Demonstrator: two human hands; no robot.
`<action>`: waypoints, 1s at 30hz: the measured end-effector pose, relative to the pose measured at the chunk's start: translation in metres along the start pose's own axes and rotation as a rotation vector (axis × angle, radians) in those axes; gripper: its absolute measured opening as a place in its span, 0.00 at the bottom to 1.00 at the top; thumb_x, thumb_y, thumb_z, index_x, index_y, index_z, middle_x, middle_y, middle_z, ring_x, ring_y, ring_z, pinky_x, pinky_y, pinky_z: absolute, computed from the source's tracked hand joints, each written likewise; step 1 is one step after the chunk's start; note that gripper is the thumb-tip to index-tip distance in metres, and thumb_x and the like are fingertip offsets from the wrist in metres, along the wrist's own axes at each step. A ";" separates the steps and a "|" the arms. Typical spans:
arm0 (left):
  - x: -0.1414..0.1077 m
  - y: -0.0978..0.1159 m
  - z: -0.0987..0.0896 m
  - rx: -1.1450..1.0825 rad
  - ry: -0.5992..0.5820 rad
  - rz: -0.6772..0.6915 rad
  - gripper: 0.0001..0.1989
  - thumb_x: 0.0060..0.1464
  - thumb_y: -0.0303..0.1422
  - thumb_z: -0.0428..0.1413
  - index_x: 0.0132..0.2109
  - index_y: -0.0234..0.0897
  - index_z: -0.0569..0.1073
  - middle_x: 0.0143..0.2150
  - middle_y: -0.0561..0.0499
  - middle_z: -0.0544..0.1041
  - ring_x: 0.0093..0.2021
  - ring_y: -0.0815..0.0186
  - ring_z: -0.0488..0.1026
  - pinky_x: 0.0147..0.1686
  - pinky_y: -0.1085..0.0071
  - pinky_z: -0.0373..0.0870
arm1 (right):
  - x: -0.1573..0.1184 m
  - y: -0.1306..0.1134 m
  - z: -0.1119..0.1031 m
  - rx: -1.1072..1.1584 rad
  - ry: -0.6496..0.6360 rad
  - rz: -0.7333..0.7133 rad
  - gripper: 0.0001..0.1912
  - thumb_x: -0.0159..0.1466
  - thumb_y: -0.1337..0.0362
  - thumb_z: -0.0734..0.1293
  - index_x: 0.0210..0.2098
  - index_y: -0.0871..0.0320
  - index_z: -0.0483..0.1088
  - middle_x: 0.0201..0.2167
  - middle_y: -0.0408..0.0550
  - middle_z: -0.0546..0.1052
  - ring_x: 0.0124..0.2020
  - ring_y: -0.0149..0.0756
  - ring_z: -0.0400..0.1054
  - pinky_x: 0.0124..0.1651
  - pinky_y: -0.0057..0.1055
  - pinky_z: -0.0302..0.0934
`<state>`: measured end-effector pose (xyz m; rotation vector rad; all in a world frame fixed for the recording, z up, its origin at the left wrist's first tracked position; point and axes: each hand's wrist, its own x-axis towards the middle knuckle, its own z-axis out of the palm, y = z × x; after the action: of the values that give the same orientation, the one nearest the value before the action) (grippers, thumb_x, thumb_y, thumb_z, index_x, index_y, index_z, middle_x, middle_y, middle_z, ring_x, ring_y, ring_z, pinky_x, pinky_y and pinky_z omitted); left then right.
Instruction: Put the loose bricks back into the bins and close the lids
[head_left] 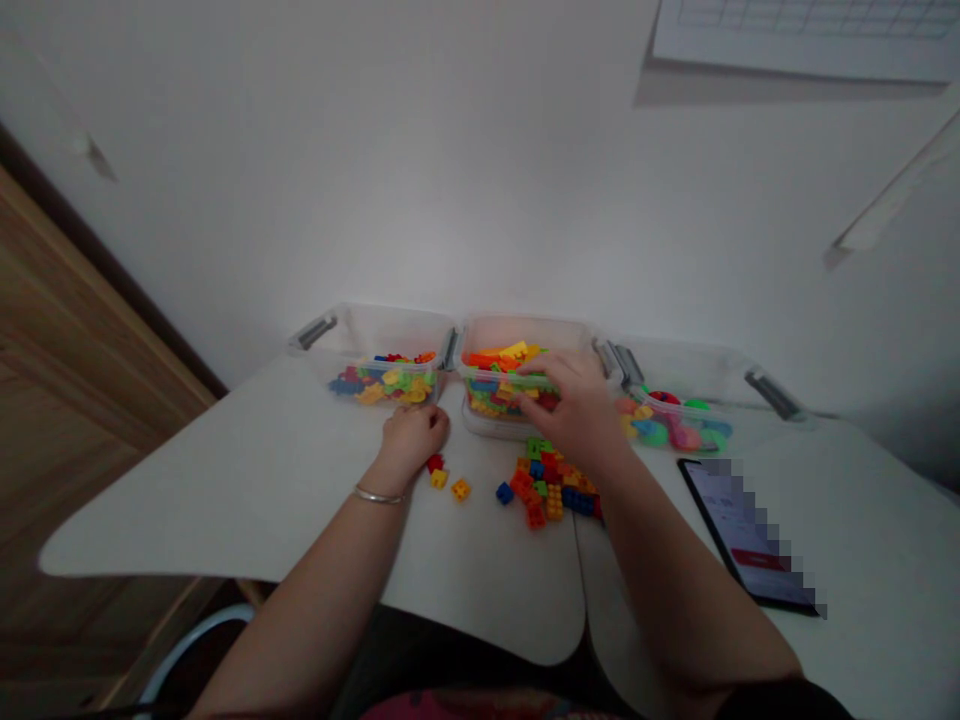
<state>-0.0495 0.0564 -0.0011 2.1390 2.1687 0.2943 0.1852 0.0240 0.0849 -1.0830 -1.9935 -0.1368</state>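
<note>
Right hand (574, 405) at the clear plastic middle bin (525, 332) of multicoloured plastic blocks (501, 360).
Its fingers curve over the front rim; whether they grip a block is unclear. The left hand (414, 438) rests curled on the white tabletop (300, 480), its grasp hidden, near loose red and yellow blocks (439, 478).

Clear bins (525, 330), multicoloured blocks (553, 500), white table (480, 590), silver bracelet (379, 496), brown wood-grained door (82, 400), black-framed tablet (750, 550)
</note>
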 end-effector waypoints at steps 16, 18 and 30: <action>-0.002 0.004 -0.005 -0.004 -0.008 -0.028 0.18 0.61 0.39 0.47 0.45 0.42 0.80 0.47 0.47 0.82 0.49 0.55 0.75 0.46 0.65 0.69 | -0.032 -0.040 0.057 -0.030 -0.791 -0.351 0.12 0.62 0.64 0.71 0.46 0.54 0.78 0.44 0.48 0.81 0.47 0.42 0.69 0.48 0.37 0.59; -0.002 0.004 -0.005 -0.005 -0.011 -0.025 0.17 0.61 0.39 0.48 0.46 0.42 0.80 0.48 0.47 0.82 0.49 0.56 0.76 0.46 0.65 0.69 | -0.034 -0.040 0.059 -0.050 -0.794 -0.355 0.11 0.62 0.65 0.70 0.45 0.55 0.78 0.44 0.48 0.81 0.47 0.42 0.69 0.47 0.37 0.59; -0.002 0.004 -0.004 0.002 -0.005 -0.023 0.19 0.61 0.40 0.46 0.46 0.43 0.80 0.47 0.47 0.82 0.50 0.54 0.76 0.46 0.63 0.69 | -0.025 -0.038 0.053 -0.183 -0.897 -0.285 0.09 0.63 0.63 0.68 0.42 0.56 0.78 0.43 0.51 0.81 0.47 0.44 0.71 0.47 0.36 0.61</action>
<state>-0.0466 0.0544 0.0036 2.1124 2.1898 0.2858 0.1317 0.0083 0.0432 -1.0630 -2.9888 0.0324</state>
